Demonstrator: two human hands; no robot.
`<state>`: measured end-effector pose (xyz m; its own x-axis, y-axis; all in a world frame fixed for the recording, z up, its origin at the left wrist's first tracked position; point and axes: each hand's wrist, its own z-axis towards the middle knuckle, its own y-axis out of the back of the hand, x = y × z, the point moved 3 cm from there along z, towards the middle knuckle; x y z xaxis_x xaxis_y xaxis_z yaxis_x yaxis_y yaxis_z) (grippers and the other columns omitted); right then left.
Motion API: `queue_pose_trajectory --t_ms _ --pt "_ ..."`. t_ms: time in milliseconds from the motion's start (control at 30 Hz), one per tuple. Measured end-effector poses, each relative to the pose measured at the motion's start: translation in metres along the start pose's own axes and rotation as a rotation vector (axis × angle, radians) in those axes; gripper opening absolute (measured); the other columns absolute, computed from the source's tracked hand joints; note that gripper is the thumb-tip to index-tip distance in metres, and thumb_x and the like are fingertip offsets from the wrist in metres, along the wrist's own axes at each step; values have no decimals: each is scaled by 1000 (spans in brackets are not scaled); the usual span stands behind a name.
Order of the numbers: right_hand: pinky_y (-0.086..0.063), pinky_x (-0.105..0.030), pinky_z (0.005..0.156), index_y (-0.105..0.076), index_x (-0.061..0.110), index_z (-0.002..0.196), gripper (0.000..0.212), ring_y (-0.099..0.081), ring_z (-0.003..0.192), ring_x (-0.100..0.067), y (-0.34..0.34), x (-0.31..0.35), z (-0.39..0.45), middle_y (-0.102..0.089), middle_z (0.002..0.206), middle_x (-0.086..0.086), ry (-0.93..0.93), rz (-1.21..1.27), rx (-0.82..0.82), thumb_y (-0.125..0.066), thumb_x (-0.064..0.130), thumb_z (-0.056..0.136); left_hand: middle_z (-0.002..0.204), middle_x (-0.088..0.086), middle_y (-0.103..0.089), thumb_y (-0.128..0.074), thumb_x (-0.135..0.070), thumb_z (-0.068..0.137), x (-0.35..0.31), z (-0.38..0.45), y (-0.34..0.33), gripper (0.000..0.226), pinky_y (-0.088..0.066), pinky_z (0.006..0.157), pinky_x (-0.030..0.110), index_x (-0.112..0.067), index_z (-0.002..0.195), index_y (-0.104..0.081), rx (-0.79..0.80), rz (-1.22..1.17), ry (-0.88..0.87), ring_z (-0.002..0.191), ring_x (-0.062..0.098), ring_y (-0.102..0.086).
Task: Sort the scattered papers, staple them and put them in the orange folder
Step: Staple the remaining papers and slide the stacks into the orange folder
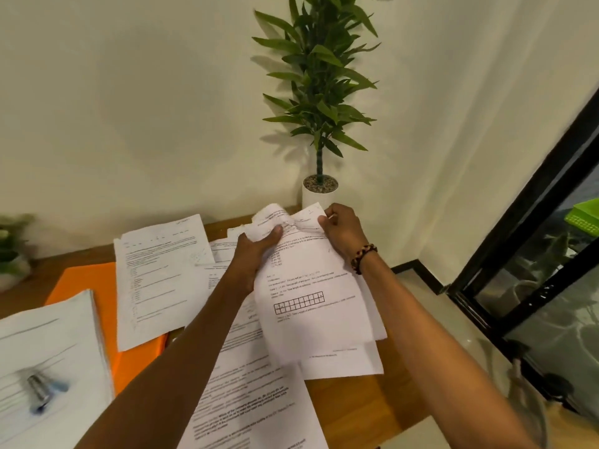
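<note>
Both hands hold a small bundle of printed sheets (311, 286) up over the wooden table (356, 403). My left hand (256, 254) grips its upper left part, thumb on top, crumpling the paper. My right hand (343, 231) pinches the top right corner. More loose papers (246, 384) lie spread on the table below. One single sheet (158, 280) rests partly on the orange folder (87, 283) at the left. A stapler (40, 392), silver and blue, sits on a thick paper stack (55, 351) at the near left.
A tall potted plant (319, 186) in a white pot stands at the table's back edge against the wall. A second small plant (13, 251) is at the far left. A black-framed glass door (534, 254) is to the right, beyond the table's right edge.
</note>
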<state>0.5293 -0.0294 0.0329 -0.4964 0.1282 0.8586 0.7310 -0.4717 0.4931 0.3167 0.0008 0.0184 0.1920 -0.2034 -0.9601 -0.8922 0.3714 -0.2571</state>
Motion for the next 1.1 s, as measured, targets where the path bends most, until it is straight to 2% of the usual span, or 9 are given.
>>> queue_pose_trajectory --t_ms 100,167,233,400,533,700,867,1000,1100 --pt "-41 -6 60 -60 5 99 17 -56 76 -8 -26 2 -10 -61 88 3 4 -66 107 -68 18 94 99 -3 -74 -76 -30 89 0 -10 41 27 -53 57 17 -26 110 -59 -181 206 18 79 6 -70" --pt "-54 -22 76 -59 4 109 30 -63 86 -14 -49 -5 -15 -65 97 -1 -67 -30 239 -75 19 89 112 7 -73 -82 -41 82 6 -14 74 53 -59 63 26 -15 123 -61 -232 332 88 88 19 -73" --pt "-55 -34 68 -57 -7 114 41 -66 85 -26 -73 -12 -23 -66 100 -12 -134 -33 378 -78 14 85 122 5 -72 -86 -41 77 9 -19 106 61 -60 78 35 -17 128 -62 -255 497 97 96 22 -73" --pt "-59 -48 76 -61 -8 90 61 -69 89 -41 -126 -35 -31 -70 95 -25 -88 -118 541 -87 37 59 126 -8 -61 -89 -51 66 1 -40 152 79 -50 97 41 -34 134 -51 -321 926 -38 116 16 -58" --pt "-47 -35 59 -47 12 73 40 -53 66 -22 -137 -1 -58 -49 70 -7 -1 -103 581 -87 14 75 141 -9 -55 -72 -75 70 4 -45 147 79 -42 103 44 -42 139 -50 -75 1436 -201 126 17 -50" --pt "-40 -28 51 -38 19 64 48 -43 55 -14 -159 8 -73 -39 61 0 -55 9 707 -83 17 82 116 -3 -69 -67 -45 93 25 -50 152 30 -54 89 36 -24 113 -68 89 1311 -97 108 23 -65" --pt "-45 -26 51 -69 6 80 45 -67 64 -21 -167 23 -67 -76 75 -9 -173 104 585 -64 48 95 128 -2 -67 -62 -41 98 27 -58 186 31 -49 95 33 -22 122 -66 -6 1356 -53 115 22 -62" --pt "-60 -36 72 -70 5 86 20 -73 80 -24 -186 29 -42 -76 80 -5 -141 24 406 -72 24 92 143 -3 -59 -60 -38 100 30 -63 204 42 -42 108 34 -25 140 -57 -14 1370 -29 130 21 -55" --pt "-51 -30 79 -69 10 83 9 -68 96 -23 -209 43 -27 -69 88 1 -49 -84 384 -68 14 90 147 -6 -57 -58 -38 100 40 -67 209 46 -42 109 33 -31 145 -53 -14 1390 -54 132 19 -55"
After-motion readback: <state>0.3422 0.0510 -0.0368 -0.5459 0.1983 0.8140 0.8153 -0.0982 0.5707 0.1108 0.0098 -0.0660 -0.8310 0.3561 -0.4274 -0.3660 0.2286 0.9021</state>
